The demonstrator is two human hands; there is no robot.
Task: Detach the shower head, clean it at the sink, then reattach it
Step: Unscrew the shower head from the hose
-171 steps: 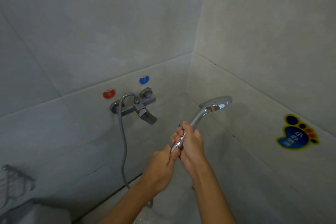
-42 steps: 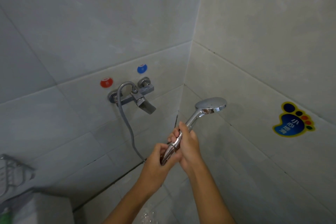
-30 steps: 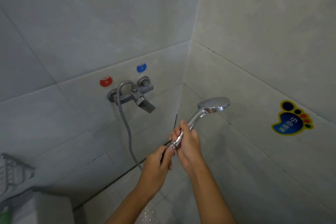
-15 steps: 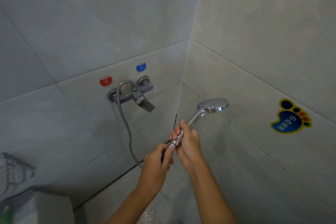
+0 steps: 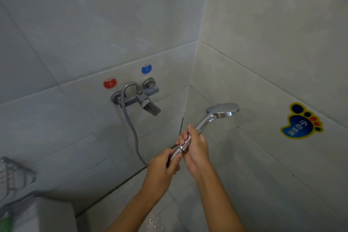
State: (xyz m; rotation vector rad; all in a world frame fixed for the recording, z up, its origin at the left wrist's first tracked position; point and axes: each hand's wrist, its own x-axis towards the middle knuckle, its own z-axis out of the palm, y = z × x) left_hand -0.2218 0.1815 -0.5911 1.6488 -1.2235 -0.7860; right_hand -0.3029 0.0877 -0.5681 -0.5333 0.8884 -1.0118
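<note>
Right hand [image 5: 195, 149] grips shower head [image 5: 222, 110] handle at frame centre; left hand [image 5: 162, 167] pinches the hose nut just below. Hose [image 5: 131, 126] loops from tap [image 5: 139, 98] at centre left. Red dot [image 5: 110, 83] and blue dot [image 5: 146, 69] above the tap. Foot sticker [image 5: 301, 121] on right wall. Wire rack [image 5: 13, 175] cut off at lower left edge. Hose's lower end hidden behind left hand.

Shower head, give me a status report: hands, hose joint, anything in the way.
Right hand grips shower head handle. Left hand grips the hose nut below. Joint looks still connected. Nothing in the way.
</note>
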